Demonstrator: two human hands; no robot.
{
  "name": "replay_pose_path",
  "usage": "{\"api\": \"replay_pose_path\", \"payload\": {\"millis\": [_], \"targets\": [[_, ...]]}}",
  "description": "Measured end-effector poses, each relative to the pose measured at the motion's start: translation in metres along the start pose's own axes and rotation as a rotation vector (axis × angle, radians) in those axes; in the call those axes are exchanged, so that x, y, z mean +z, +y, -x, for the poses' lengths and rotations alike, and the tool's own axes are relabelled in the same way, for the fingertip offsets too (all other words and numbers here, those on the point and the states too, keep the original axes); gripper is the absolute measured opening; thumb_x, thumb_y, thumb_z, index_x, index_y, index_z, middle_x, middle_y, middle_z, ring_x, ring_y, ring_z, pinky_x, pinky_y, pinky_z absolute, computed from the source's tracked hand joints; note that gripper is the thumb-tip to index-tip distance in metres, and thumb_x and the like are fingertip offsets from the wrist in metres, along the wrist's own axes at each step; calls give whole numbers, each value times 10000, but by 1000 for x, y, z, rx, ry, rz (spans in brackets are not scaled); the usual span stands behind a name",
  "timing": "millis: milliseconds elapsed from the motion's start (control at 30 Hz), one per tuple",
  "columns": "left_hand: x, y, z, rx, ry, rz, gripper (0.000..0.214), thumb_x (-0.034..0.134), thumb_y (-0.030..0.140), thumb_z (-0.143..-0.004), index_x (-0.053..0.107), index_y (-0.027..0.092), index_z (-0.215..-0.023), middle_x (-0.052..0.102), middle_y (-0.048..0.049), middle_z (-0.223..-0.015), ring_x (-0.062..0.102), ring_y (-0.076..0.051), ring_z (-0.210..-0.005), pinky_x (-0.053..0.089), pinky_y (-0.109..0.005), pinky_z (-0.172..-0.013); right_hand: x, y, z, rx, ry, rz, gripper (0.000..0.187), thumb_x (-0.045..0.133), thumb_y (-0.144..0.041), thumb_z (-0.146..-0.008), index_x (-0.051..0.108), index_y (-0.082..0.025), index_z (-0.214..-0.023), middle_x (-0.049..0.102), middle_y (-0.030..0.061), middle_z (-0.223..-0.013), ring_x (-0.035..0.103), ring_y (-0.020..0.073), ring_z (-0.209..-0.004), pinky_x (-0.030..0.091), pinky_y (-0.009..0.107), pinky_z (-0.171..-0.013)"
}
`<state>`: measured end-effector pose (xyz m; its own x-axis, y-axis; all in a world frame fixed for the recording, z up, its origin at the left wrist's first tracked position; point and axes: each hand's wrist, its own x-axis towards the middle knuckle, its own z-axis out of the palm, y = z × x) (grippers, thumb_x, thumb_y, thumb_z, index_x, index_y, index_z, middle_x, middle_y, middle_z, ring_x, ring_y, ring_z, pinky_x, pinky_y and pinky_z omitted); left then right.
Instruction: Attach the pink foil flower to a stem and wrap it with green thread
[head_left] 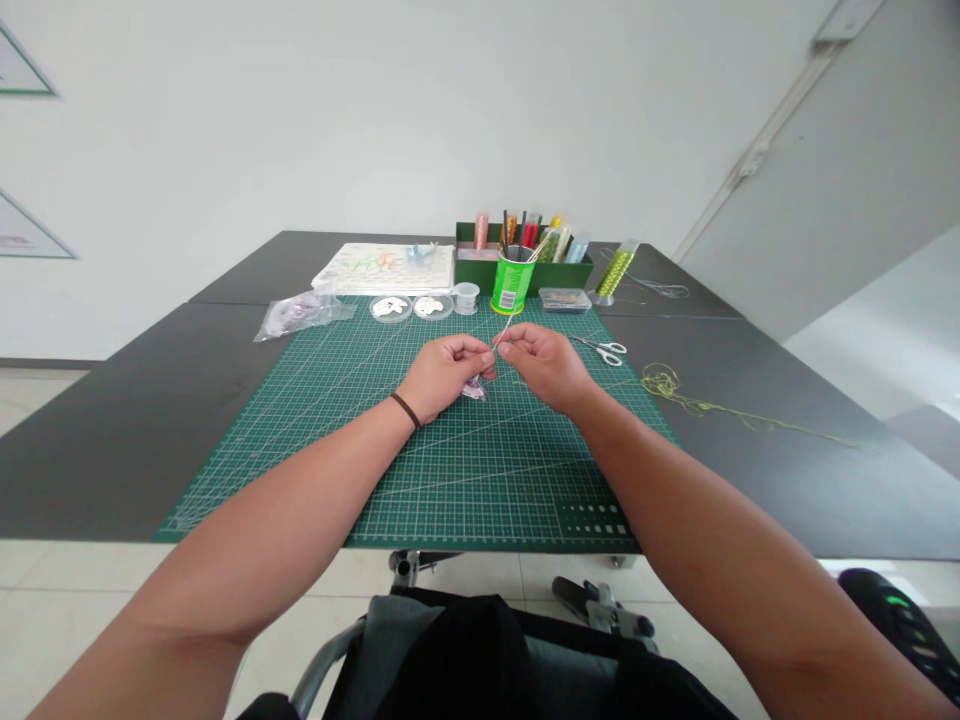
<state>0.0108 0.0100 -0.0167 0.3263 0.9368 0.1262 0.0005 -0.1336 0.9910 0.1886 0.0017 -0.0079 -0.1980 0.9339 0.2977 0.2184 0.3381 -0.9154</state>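
Above the cutting mat [465, 480], the left hand [446, 376] and right hand [544, 366] pinch a thin wire [504, 331] between their fingertips, a small purple piece [473, 389] just below them, scissors [599, 350] near the right hand, and a green can [512, 284] beyond.

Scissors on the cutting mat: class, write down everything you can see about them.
The scissors have two slim, silvery metal blades and two pale finger loops that look like plastic. They lie flat and appear closed, with the blades pointing left and the loops to the right, at the right edge of the green cutting mat. Only the mat appears to touch them. Any finer markings are too small to tell.
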Motion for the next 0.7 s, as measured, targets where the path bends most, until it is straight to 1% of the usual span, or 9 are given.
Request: {"api": "replay_pose_path", "payload": {"millis": [167,233,333,433,567,700], "targets": [[0,1,0,-32,-15,48,82,712,224,-827,681,149,-820,716,-19,-684,617,-104,-588,495,-242,-587,0,4,-1,30,1,-2,239,658,-420,-815,579,-204,-880,551,-50,-622,396,93,-518,268,261,-488],[0,1,0,-38,-14,54,96,723,235,-823,680,148,-825,714,-19,-686,618,-104,-594,496,-243,-592,0,5,-1,28,1,-18,244,672,-420,-814,566,-208,-868,527,-59,-613,387,90,-517,271,257,-486],[0,1,0,-43,-16,58,120,735,255,-824,680,148,-827,712,-20,-693,620,-105,-600,493,-242,-586,0,5,-1,27,-4,-47,236,674,-407,-821,544,-214,-859,454,-86,-571,329,79,-485,239,250,-465],[0,1,0,-42,-21,71,126,736,258,-830,677,146,-829,709,-21,-694,628,-108,-608,499,-243,-587,-1,3,0,54,-15,-84,244,666,-396,-826,508,-226,-901,409,-113,-535,284,74,-447,211,247,-444],[1,2,0,-51,-19,88,119,737,244,-838,666,148,-834,706,-18,-697,641,-109,-622,517,-246,-603,-2,3,1,53,-30,-120,301,684,-381,-818,513,-220,-1006,374,-136,-508,287,81,-440,217,243,-449],[1,3,1,-53,-22,100,88,724,219,-845,670,149,-849,711,-18,-700,645,-113,-621,519,-244,-590,-2,5,1,55,-51,-112,301,695,-435,-842,558,-209,-987,391,-113,-524,316,85,-454,221,249,-460]]}}
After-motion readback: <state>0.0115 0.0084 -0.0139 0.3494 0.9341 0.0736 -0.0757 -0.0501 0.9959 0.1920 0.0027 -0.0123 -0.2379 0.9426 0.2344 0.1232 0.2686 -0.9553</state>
